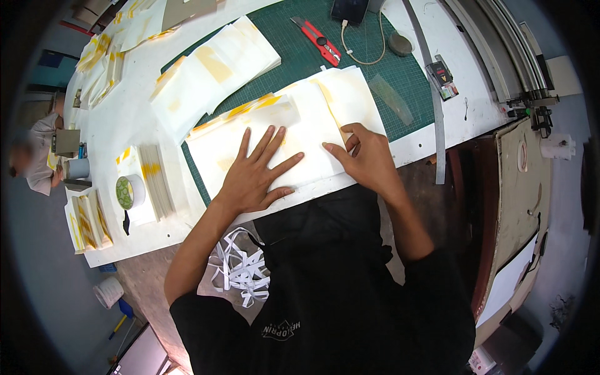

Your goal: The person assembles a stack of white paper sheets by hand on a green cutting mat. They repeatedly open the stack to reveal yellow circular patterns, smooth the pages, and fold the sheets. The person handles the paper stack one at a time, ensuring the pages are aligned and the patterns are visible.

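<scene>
The left hand (257, 174) lies flat, fingers spread, pressing on the white paper sheet (300, 134) and gripping nothing; the right hand (365, 156) seems to pinch the sheet's folded edge between thumb and curled fingers, though the contact is hard to make out. The sheet lies on the one green cutting mat (350, 62), at the table's near edge. One red utility knife (317, 40) and one tape roll (129, 191) lie well apart. Both forearms reach up from below, converging.

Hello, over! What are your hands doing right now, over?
Left hand flat, fingers spread, on white paper sheet. Right hand pinching its fold. Red utility knife far off; nothing blocking.
</scene>
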The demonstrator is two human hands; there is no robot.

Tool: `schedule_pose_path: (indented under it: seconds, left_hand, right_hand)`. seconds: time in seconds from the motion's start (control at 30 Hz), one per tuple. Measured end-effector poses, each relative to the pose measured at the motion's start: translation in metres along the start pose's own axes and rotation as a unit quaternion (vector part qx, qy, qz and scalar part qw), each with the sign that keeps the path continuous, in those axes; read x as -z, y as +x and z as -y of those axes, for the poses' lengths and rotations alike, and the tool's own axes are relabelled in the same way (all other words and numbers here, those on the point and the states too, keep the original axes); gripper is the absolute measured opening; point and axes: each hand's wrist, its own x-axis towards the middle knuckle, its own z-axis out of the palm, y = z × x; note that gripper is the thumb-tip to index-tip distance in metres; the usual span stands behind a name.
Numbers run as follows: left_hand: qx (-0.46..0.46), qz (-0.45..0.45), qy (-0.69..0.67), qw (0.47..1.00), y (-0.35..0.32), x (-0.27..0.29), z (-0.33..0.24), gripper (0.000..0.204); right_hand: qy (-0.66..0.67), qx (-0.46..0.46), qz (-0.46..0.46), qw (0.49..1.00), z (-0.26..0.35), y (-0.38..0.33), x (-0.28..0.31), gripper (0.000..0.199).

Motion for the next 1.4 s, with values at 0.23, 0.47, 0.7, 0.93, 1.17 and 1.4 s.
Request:
schedule_pose_path:
  seconds: [0.23,0.47,0.7,0.93,1.17,1.4]
  left_hand:
    - [0.045,-0.125,-0.062,0.989,-0.011,-0.001,-0.002,0.087]
    - [0.231,-0.463,-0.489,0.702,-0.022,-0.011,-0.041,0.118]
    - [0.355,-0.516,-0.335,0.704,-0.033,-0.022,-0.036,0.11]
    - [0.347,-0.554,-0.355,0.669,-0.026,0.01,-0.048,0.109]
    - [0.242,-0.562,-0.359,0.705,-0.011,0.023,-0.053,0.098]
    - [0.246,-0.485,-0.351,0.762,-0.017,0.004,-0.053,0.085]
  right_hand:
    - [0.108,0.04,-0.018,0.993,-0.005,-0.008,-0.011,0.019]
    - [0.301,0.028,-0.018,0.953,-0.001,-0.028,0.004,0.011]
    - [0.305,0.027,-0.004,0.952,-0.003,-0.025,0.01,0.009]
    - [0.465,0.025,-0.008,0.885,-0.042,-0.028,0.018,0.01]
    - [0.64,-0.069,-0.225,0.731,-0.086,-0.039,0.076,0.017]
    - [0.525,-0.114,-0.445,0.716,-0.194,0.004,0.152,0.022]
